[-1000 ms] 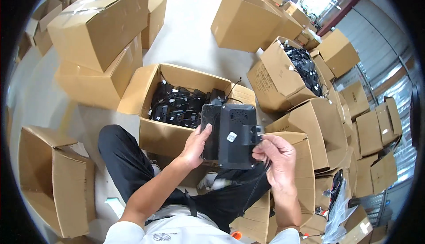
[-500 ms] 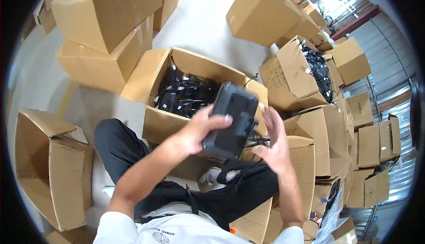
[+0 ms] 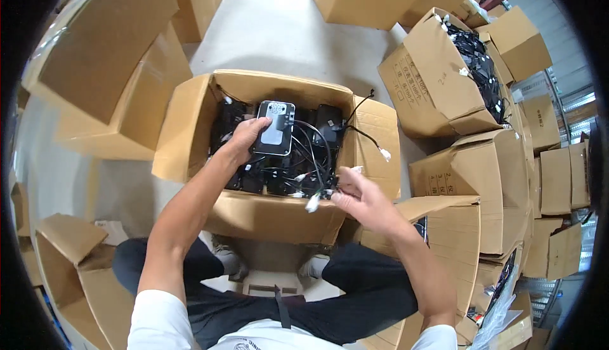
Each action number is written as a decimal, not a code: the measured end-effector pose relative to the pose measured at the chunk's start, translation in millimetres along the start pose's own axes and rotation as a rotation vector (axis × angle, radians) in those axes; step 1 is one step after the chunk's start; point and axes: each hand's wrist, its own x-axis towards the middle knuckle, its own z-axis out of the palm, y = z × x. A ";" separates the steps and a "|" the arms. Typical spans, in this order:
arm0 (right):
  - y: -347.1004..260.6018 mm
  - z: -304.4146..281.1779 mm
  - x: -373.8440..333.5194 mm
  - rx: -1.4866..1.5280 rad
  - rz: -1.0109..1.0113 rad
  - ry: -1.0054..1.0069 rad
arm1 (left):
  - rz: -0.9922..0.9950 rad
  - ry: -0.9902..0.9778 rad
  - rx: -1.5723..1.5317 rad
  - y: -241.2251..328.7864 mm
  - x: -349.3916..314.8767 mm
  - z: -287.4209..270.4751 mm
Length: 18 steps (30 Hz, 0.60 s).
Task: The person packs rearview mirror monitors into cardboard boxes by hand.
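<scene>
Through the head view I have the left grip [image 3: 246, 139] pinching one black unit [image 3: 273, 135], thumb across its pale-panelled face and the remaining fingers hidden beneath. The right grip [image 3: 363, 199] is slightly blurred; its fingers are loosely spread beside the cables, and I cannot tell whether they touch. The held unit is positioned above one open carton [image 3: 273, 220], within its rim and left of centre. Several black cables [image 3: 327, 147] arc down on its right side. I count three clear white connectors: one front connector [image 3: 313, 203] at the carton's front edge, one flap connector [image 3: 385, 154] over the right flap [image 3: 375, 125], and one partly covered at the right grip. One further unit [image 3: 328, 123] shows plainly inside at the right; the others overlap in a dark heap that I cannot count. Markings: the filled carton [image 3: 412, 83] at upper right bears rows of dark characters plus a handwritten mark, and the white shirt [image 3: 158, 324] carries dark print at its lower edge. Surface: the open carton rests on a pale grey floor [image 3: 266, 20], between two legs in dark trousers [image 3: 374, 274]. Room: many brown cartons surround the position, and a ribbed metal wall [image 3: 568, 52] closes the right side.
</scene>
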 end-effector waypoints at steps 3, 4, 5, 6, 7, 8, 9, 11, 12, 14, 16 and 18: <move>0.3 -11.5 -3.6 0.032 0.052 -0.005 | 0.067 -0.107 -0.050 -28.5 59.8 13.4; -0.3 -12.4 -3.8 0.011 0.051 -0.042 | 0.198 0.029 0.120 -34.5 77.3 16.4; -4.9 -12.2 -3.6 -0.015 0.043 -0.078 | 0.335 0.164 0.291 -46.3 99.9 13.8; -15.7 -2.9 1.6 -0.007 0.021 -0.099 | 0.373 0.362 0.466 -61.8 121.2 -16.7; -6.4 -11.0 -0.3 -0.126 0.014 -0.158 | 0.369 0.459 0.731 -85.7 130.5 -1.1; -7.2 -13.9 -2.9 -0.151 0.030 -0.143 | 0.371 0.489 0.772 -102.4 134.1 19.2; -10.5 -12.6 -4.6 -0.168 0.036 -0.136 | 0.375 0.531 0.822 -112.8 134.0 33.6; -9.9 -12.9 -6.4 -0.190 0.002 -0.127 | 0.313 0.534 0.731 -120.6 135.2 53.2; -13.4 -13.5 -7.8 -0.196 -0.004 -0.134 | 0.336 0.606 0.641 -122.9 134.1 62.3; -18.3 -14.0 -11.0 -0.195 -0.017 -0.127 | 0.391 0.671 0.564 -128.5 132.1 70.8; -25.0 -11.5 -15.6 -0.256 -0.116 -0.129 | 0.343 0.581 0.537 -126.1 139.7 52.2; -21.9 -18.8 -23.7 -0.326 -0.191 -0.090 | 0.279 0.468 0.631 -123.3 148.5 57.0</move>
